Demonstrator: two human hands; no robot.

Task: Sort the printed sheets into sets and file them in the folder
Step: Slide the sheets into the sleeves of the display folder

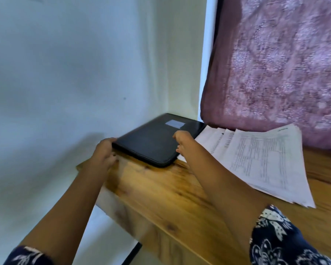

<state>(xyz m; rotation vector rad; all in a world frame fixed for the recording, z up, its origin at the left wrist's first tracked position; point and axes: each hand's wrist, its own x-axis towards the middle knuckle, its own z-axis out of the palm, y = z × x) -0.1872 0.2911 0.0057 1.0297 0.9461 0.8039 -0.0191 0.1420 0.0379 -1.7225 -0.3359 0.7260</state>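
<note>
A black folder (153,140) with a pale label lies flat on the far left corner of the wooden table (170,192), against the white wall. My left hand (105,152) grips its near left corner, fingers curled round the edge. At the folder's right side my right hand (182,140) rests with curled fingers; the picture is blurred, so whether it holds the edge is unclear. To the right of the folder a fanned stack of printed sheets (264,161) lies on the table.
A purple patterned curtain (275,64) hangs behind the sheets at the right. The white wall (65,83) closes off the left side. The table's front edge runs diagonally from the left to the lower right.
</note>
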